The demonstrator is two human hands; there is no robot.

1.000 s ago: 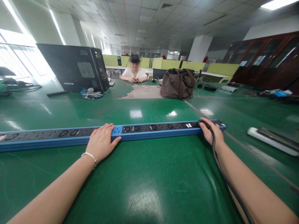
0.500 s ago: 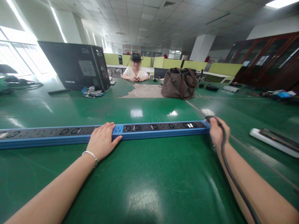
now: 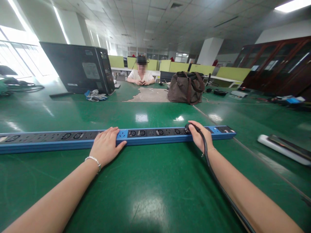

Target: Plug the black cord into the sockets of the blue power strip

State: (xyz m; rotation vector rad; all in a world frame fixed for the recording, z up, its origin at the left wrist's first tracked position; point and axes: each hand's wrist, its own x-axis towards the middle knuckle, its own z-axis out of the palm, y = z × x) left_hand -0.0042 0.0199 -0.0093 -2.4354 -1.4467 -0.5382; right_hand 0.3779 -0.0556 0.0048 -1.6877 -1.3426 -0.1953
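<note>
A long blue power strip [image 3: 155, 139] with black socket panels lies across the green table. Resting flat over its middle is my left hand [image 3: 105, 144], fingers laid together on top and thumb along the front edge beside a blue socket. My right hand [image 3: 200, 136] grips a black power plug [image 3: 187, 128] over the right part of the strip, near the row of sockets. Whether the plug's pins sit in a socket is hidden. The plug's black cord [image 3: 218, 183] runs down along my right forearm to the bottom edge.
A black computer case [image 3: 77, 68] stands back left, with gloves [image 3: 96, 95] in front. Beyond the strip sits a brown bag [image 3: 186, 86]. To the right lies a white, elongated object [image 3: 282, 149]. A person [image 3: 141, 76] sits across the green table [image 3: 136, 184].
My right hand has moved left along the strip with the plug, from the strip's right end to the sockets further in. My left hand has stayed in place.
</note>
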